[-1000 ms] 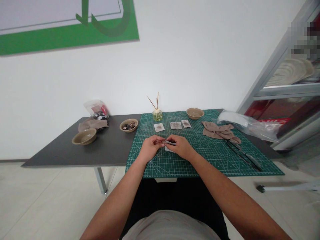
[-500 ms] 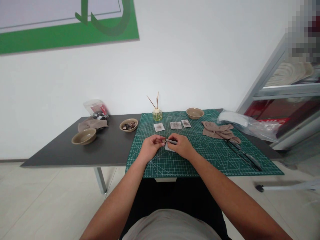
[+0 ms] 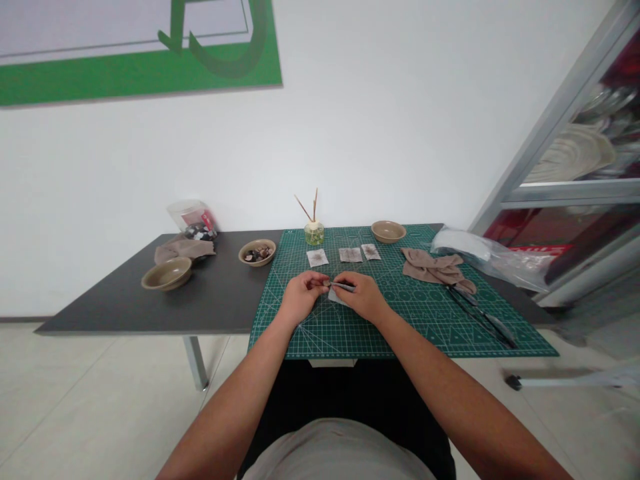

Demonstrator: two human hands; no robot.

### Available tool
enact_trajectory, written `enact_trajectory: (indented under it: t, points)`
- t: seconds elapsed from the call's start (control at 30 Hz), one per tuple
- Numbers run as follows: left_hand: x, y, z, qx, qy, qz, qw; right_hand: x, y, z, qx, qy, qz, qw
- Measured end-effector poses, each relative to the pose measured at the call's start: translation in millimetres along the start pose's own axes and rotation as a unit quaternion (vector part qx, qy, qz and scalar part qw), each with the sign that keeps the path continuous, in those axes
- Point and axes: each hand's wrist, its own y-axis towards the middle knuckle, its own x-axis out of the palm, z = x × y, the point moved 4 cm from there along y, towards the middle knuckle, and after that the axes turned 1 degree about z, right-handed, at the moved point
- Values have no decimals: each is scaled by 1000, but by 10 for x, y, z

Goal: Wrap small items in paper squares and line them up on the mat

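Over the green cutting mat (image 3: 310, 340), my two hands meet at their fingertips. My left hand (image 3: 300, 297) pinches a small brownish piece (image 3: 327, 283), too small to identify. Closed fingers of my right hand (image 3: 364, 295) grip a thin grey sheet, apparently folded (image 3: 343, 287), its near edge touching or almost touching the piece. Part of a pale grey sheet (image 3: 336, 297) shows below the fingertips; whether it joins the held one I cannot tell. Beyond the hands lie small pale squares with dark smudges: a left one (image 3: 317, 258), a middle one (image 3: 351, 255) and a right one (image 3: 371, 251).
Left of the mat are a bowl of dark and brown pieces (image 3: 257, 253), another bowl (image 3: 167, 275), a cloth (image 3: 185, 249) and a clear tub (image 3: 193, 217). A reed diffuser (image 3: 314, 233) and bowl (image 3: 389, 231) stand behind. Rightward lie a brown cloth (image 3: 435, 268), black-handled tools (image 3: 483, 317) and plastic bag (image 3: 493, 257).
The camera view has shifted slightly. Both hands keep their grips, with the brownish piece and grey sheet still together at the fingertips.
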Motion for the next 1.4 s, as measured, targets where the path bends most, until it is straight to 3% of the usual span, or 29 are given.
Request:
enact_trajectory:
  t: [0.13, 0.37, 0.63, 0.73, 0.83, 0.93, 1.07, 1.27, 1.4]
  points:
    - [-72, 4, 8, 28, 15, 71, 997, 40, 21, 115, 47, 10, 7, 999]
    - [-5, -19, -19, 7, -52, 27, 998, -57, 19, 69, 15, -121, 129, 984]
    - [61, -89, 132, 72, 93, -18, 993, 63, -9, -12, 17, 6, -22, 1000]
    - [94, -125, 172, 97, 141, -36, 985, 73, -10, -12, 31, 26, -29, 999]
    - [118, -131, 175, 102, 173, -46, 979, 18, 0, 39, 54, 33, 9, 998]
    - [167, -119, 175, 134, 249, -86, 955, -91, 4, 72, 69, 4, 47, 997]
    - [231, -117, 182, 187, 340, -133, 912, -143, -32, 18, 67, -49, -22, 996]
    - [264, -148, 213, 181, 389, -135, 893, -102, -107, -31, 0, -181, -70, 981]
    - [275, -162, 220, 160, 410, -129, 889, -89, -111, -3, -11, -181, -93, 979]
